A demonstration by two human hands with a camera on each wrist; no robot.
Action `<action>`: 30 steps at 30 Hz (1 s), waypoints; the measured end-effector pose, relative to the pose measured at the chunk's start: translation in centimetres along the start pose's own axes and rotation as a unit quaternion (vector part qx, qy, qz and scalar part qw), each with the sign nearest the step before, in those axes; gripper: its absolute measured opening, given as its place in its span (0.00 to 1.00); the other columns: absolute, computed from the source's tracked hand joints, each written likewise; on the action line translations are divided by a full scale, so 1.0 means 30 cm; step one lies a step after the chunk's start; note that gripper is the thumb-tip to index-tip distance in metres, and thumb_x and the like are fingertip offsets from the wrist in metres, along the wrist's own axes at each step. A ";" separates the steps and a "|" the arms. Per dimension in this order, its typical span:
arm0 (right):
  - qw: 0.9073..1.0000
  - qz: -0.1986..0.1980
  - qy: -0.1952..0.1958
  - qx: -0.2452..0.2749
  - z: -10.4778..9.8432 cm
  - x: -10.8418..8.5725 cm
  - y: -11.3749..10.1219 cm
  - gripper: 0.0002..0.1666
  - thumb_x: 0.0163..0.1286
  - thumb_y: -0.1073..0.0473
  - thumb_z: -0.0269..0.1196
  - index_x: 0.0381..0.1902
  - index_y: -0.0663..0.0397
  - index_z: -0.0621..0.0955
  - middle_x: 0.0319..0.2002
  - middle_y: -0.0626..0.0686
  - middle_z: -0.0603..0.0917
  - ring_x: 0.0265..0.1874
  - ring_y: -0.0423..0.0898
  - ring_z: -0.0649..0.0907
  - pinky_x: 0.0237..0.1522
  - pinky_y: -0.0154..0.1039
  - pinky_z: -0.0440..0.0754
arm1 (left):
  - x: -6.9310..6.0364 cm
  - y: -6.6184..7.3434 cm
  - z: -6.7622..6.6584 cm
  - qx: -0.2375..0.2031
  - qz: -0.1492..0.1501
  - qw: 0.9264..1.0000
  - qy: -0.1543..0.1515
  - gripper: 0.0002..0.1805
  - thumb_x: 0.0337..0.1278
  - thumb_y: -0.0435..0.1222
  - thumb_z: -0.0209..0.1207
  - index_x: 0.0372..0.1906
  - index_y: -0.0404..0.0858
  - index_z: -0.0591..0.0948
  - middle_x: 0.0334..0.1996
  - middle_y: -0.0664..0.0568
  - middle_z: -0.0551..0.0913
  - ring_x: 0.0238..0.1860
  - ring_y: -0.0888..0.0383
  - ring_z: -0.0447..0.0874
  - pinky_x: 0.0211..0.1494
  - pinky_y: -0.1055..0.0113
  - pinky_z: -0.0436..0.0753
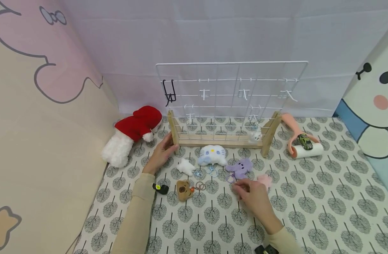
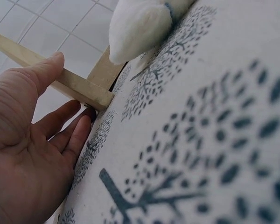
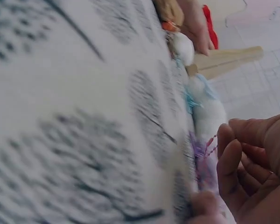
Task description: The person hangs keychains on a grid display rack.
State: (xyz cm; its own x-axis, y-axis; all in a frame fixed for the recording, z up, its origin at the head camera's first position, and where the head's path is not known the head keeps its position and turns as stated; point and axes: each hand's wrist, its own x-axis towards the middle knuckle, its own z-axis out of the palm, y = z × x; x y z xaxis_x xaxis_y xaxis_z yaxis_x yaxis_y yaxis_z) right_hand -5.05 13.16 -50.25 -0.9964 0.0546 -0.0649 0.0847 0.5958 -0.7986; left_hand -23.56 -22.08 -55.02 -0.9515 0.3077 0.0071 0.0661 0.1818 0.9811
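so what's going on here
A person's left hand holds the left leg of a rack, while the right hand pinches a pink chain, a pink toy beside it. One white toy hangs on the rack. A bear, a small white toy, a blue-and-white toy and a purple toy lie in front.

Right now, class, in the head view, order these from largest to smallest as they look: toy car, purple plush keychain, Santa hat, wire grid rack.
1. Wire grid rack
2. Santa hat
3. Purple plush keychain
4. Toy car
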 end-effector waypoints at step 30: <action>0.935 -0.170 0.301 0.081 -0.463 0.208 -0.176 0.06 0.72 0.67 0.70 0.43 0.65 0.90 0.28 0.29 0.85 0.20 0.30 0.81 0.23 0.22 0.75 | -0.008 0.008 -0.002 -0.004 -0.023 1.000 0.002 0.39 0.78 0.43 0.61 0.85 0.61 0.57 0.79 0.47 0.68 0.78 0.48 0.67 0.78 0.46 0.68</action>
State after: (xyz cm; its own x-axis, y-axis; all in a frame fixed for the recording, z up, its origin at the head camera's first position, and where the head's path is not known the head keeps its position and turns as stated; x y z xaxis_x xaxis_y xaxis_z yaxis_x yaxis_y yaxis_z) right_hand -11.65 21.48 -38.15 -0.7784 0.3534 0.5188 -0.2879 0.5334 -0.7953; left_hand -23.33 -22.18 -54.77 -0.9548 0.2948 -0.0376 0.0195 0.1886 0.9819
